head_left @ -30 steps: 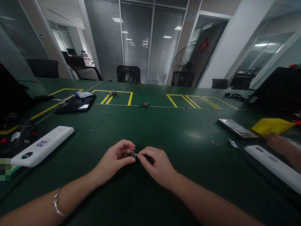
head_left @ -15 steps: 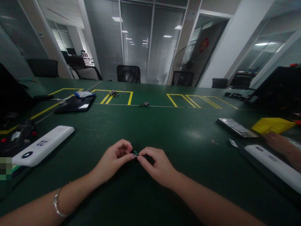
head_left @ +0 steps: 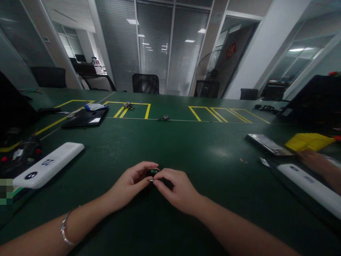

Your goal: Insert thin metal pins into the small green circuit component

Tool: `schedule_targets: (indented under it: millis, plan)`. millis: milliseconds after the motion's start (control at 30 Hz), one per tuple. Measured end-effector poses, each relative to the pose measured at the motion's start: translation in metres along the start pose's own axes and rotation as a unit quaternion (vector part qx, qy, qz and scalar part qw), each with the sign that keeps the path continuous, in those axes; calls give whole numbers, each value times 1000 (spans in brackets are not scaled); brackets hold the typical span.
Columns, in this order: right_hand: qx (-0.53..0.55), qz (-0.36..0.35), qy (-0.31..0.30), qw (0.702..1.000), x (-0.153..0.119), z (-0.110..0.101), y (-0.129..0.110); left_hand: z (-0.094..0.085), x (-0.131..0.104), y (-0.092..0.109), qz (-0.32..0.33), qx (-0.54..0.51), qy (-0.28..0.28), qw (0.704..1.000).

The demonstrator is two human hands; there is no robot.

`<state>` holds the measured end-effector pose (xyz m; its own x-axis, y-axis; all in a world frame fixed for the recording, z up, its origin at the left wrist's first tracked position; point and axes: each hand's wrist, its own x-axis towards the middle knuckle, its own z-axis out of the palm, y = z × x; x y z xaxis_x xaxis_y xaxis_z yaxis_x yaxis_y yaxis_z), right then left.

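Observation:
Between my hands, just above the green table (head_left: pixel 183 149), is a small dark piece with a green face (head_left: pixel 153 171), perhaps a circuit board; its exact kind is too small to tell. My left hand (head_left: pixel 133 181) curls around its left side, thumb and fingers closed on it. From the right, my right hand (head_left: pixel 178 186) pinches with thumb and index finger at its edge. A thin silvery sliver (head_left: pixel 150 180) shows between the thumb tips, below the green face. A bracelet (head_left: pixel 64 229) circles my left wrist.
A white long device marked 22 (head_left: pixel 50 163) lies left; another white device (head_left: pixel 309 181) lies right. Another person's hand (head_left: pixel 314 161) is by a yellow object (head_left: pixel 309 141) and a silver-topped box (head_left: pixel 268 144). A black flat case (head_left: pixel 85 118) and small metal parts (head_left: pixel 129 105) lie farther back.
The small piece has turned so its green face shows more squarely. My left fingers have shifted over its top, and both thumbs sit slightly lower.

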<state>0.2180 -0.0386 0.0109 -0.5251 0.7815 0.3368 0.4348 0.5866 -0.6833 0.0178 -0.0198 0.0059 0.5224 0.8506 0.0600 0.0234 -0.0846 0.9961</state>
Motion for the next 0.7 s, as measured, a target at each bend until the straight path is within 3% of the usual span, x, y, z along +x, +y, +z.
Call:
schedule_targets:
  millis: [467, 700]
  plan:
    - [-53, 72, 42, 995, 2, -1, 1, -1, -3, 6, -15, 24, 100, 995]
    - [-93, 75, 35, 992, 1, 1, 3, -1, -4, 4, -2, 51, 84, 995]
